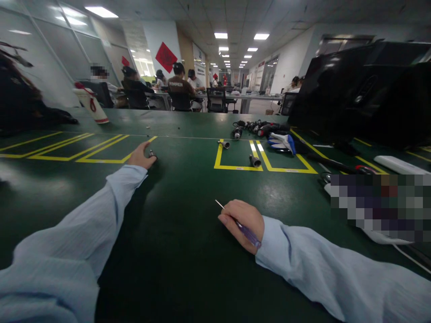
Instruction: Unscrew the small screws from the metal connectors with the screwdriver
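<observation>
My left hand (140, 155) reaches far out over the green table (182, 251) and closes its fingers on a small dark metal part (152, 155) beside a yellow marked box. My right hand (243, 222) rests on the table nearer to me, gripping a thin screwdriver with a purple handle (248, 234); its metal shaft points up and to the left. Two small metal parts lie in a yellow-outlined square ahead, one (224, 144) at its far edge and one (255, 161) at its right side.
A pile of similar dark parts (251, 127) and a blue-white glove (282, 142) lie at the back right. Black cases (363, 96) stand to the right, a white cup (91, 106) at the back left. People sit at desks in the background.
</observation>
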`<state>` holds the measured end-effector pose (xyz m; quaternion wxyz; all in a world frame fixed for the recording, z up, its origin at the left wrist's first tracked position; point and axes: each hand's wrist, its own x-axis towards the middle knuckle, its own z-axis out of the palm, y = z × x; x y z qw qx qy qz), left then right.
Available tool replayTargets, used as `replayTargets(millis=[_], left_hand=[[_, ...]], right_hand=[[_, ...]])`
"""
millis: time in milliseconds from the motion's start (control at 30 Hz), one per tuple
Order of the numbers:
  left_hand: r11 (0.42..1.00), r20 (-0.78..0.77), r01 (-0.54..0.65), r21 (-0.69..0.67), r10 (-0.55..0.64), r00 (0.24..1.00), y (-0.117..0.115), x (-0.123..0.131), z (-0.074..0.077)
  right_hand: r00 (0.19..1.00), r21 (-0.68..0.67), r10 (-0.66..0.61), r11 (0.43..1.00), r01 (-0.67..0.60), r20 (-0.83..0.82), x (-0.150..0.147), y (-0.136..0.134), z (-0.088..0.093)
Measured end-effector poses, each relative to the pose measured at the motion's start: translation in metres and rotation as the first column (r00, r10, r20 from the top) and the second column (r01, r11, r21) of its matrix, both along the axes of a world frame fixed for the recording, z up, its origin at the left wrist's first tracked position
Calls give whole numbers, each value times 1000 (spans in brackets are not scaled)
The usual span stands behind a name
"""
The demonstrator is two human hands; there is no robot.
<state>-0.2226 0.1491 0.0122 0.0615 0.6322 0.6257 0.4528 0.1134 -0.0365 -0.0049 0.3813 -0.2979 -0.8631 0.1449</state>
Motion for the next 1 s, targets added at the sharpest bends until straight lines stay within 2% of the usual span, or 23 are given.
replayTargets(millis=[67, 133, 200, 233, 267, 300, 367, 400, 467, 500, 533, 633, 767, 867, 1000], left_hand=[[996, -59, -17, 90, 22, 998, -3, 2, 0], [980, -149, 12, 199, 18, 989, -12, 13, -2], [941, -291, 126, 315, -30, 956, -28, 35, -6], [918, -375, 222, 328, -89, 923, -39, 50, -8], [888, -418, 299, 349, -139, 898, -53, 66, -11], [860, -470, 403, 312, -229, 852, -68, 84, -14], [765, -569, 625, 154, -448, 689, -102, 120, -18], [688, -613, 724, 46, -553, 565, -118, 135, -19], [549, -642, 823, -147, -686, 342, -145, 160, -20], [509, -631, 838, -196, -720, 290, -155, 168, -19], [492, -615, 841, -227, -742, 268, -162, 173, -18], [485, -554, 835, -259, -783, 282, -170, 178, -15], [503, -495, 827, -251, -801, 338, -169, 174, -13], [528, -494, 816, -234, -788, 368, -168, 174, -12], [612, -493, 759, -223, -742, 454, -170, 173, -9]], right_hand=[[999, 30, -47, 998, 48, -26, 4, 8, 1], [984, 71, -169, 982, 173, -59, 13, 25, 2], [918, 119, -381, 912, 392, -106, 26, 51, 0], [858, 142, -499, 847, 513, -121, 33, 65, -1], [822, 141, -555, 810, 569, -124, 41, 81, -2], [800, 133, -589, 789, 600, -118, 49, 96, -4], [741, 115, -670, 733, 671, -54, 61, 124, -7], [727, 103, -686, 722, 684, -24, 66, 135, -9], [699, 67, -714, 699, 712, 39, 72, 153, -12], [690, 47, -720, 694, 718, 76, 74, 159, -13], [684, 27, -720, 691, 723, 112, 75, 164, -14], [678, -14, -708, 690, 724, 197, 76, 172, -17], [690, -29, -679, 707, 707, 251, 74, 167, -15], [723, -17, -637, 747, 665, 266, 65, 151, -12], [806, 10, -528, 838, 545, 267, 39, 113, -11]])
